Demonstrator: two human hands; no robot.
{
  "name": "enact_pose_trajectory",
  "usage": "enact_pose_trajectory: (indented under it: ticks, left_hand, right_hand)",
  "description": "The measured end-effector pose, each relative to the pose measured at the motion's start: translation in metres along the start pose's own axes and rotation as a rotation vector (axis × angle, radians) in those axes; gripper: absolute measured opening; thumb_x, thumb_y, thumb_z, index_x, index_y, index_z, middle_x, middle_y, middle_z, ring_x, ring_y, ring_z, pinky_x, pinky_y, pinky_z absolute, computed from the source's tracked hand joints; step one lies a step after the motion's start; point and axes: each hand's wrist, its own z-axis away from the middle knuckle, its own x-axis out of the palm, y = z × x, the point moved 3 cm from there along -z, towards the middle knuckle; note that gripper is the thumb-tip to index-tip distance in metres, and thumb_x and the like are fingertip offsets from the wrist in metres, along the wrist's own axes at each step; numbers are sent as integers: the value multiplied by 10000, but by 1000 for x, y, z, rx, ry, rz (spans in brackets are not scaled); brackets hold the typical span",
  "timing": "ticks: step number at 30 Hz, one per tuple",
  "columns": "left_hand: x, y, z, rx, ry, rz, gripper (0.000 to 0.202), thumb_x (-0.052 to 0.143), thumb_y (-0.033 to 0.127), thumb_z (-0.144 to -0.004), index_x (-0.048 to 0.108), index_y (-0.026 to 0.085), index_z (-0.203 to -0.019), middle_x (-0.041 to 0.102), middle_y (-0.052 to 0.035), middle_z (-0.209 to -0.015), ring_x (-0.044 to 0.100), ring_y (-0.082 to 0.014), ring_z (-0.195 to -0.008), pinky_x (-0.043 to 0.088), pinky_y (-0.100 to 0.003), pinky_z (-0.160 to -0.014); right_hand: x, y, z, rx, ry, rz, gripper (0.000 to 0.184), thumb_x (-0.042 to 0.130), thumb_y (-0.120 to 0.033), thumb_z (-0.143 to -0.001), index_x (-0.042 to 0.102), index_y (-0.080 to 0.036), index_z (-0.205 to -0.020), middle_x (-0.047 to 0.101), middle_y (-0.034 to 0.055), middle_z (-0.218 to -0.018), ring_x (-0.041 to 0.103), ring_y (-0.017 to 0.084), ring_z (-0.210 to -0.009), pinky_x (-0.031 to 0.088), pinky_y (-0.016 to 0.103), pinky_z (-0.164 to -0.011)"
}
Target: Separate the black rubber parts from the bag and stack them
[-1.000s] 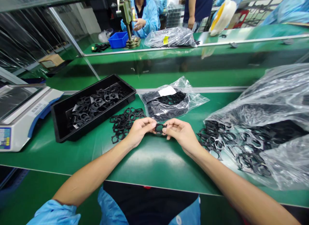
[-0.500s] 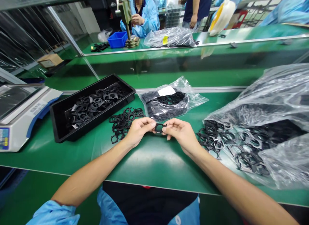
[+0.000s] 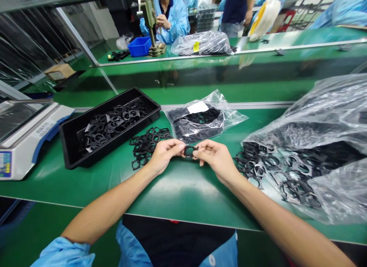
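Between my two hands, a small black ring-shaped plastic part [image 3: 189, 152] is held just above the green tabletop [image 3: 177, 194]. My left hand [image 3: 166, 154] pinches its left end with thumb and forefinger. The right end is in the thumb and fingers of my right hand [image 3: 213, 156]. Fingers cover both ends of the part. Left of my left hand lies a loose pile of similar black ring parts [image 3: 147, 144]. A clear bag of black parts [image 3: 197, 119] with a white label lies right behind my hands.
A black tray [image 3: 67, 148] holding many ring parts stands at the left, beside a weighing scale [image 3: 43, 133]. At the right, a large open plastic bag [image 3: 309, 118] spills more parts. Across the bench are a hand press [image 3: 149, 22], a blue bin [image 3: 139, 47] and a co-worker [image 3: 177, 18].
My hands and the ring part stay almost in the same place. In the background, a standing person in dark blue has shifted to the right.
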Motion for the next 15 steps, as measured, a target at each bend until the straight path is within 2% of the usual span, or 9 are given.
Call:
enact_pose_trajectory:
  ticks: [5, 9, 15]
  left_hand:
    - [0, 0, 0, 66, 21, -94, 348, 900, 378, -603, 723, 147, -793, 701, -7, -727, 647, -118, -658, 550, -244, -683]
    - [-2, 2, 0, 135, 61, -190, 296, 856, 385, -661, 712, 151, -771, 687, -10, -713, 626, -122, -649, 528, -248, -663]
    - [0, 4, 3, 191, 42, -234, 230, 823, 348, -712, 722, 157, -792, 698, -19, -747, 634, -129, -679, 520, -244, -678]
  right_hand:
    - [-2, 2, -3, -53, 22, 49, 363, 870, -429, -594, 652, -164, -713, 628, 3, -607, 537, 106, -515, 414, 223, -438]
    - [-2, 3, -2, -109, -8, 118, 334, 839, -442, -648, 645, -176, -708, 611, 0, -668, 521, 107, -547, 416, 241, -469]
    - [-4, -2, 1, -261, 15, 266, 248, 756, -433, -758, 686, -195, -750, 638, 47, -825, 569, 159, -679, 435, 264, -509]
